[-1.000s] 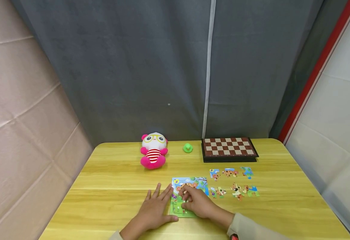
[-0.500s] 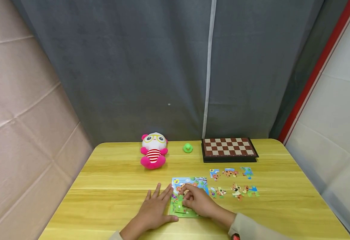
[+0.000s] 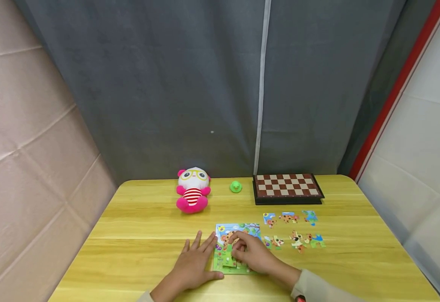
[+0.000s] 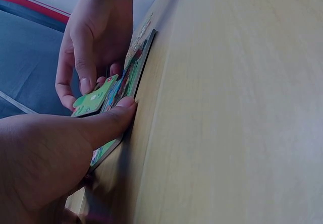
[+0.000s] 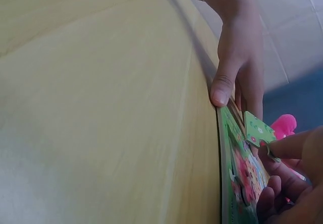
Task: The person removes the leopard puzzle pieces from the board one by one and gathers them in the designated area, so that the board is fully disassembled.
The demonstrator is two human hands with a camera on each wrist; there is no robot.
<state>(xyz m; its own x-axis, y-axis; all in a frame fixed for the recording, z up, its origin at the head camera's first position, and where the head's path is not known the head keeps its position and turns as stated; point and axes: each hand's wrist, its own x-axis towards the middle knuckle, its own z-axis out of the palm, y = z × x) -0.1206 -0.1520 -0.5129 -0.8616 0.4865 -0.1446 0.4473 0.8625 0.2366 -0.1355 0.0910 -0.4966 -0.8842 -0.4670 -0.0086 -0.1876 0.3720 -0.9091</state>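
A picture puzzle board (image 3: 235,271) with a blue and green scene lies flat near the table's front. My left hand (image 3: 195,261) rests with spread fingers along the board's left side, and its thumb (image 4: 118,114) touches the near edge in the left wrist view. Over the board, my right hand (image 3: 253,253) pinches a green jigsaw piece (image 3: 228,261) between thumb and finger. Both wrist views show this piece (image 5: 256,129) tilted and raised off the board. The right hand covers part of the board's picture.
Several loose jigsaw pieces (image 3: 289,217) lie in two rows right of the board. Farther back stand a pink and white plush panda (image 3: 192,191), a small green toy (image 3: 236,187) and a checkered chessboard case (image 3: 288,186). A grey curtain (image 3: 186,92) hangs behind the table (image 3: 136,226).
The green jigsaw piece has shifted slightly right and come up in the right hand, which has also drifted a little right. The left hand stays in place.
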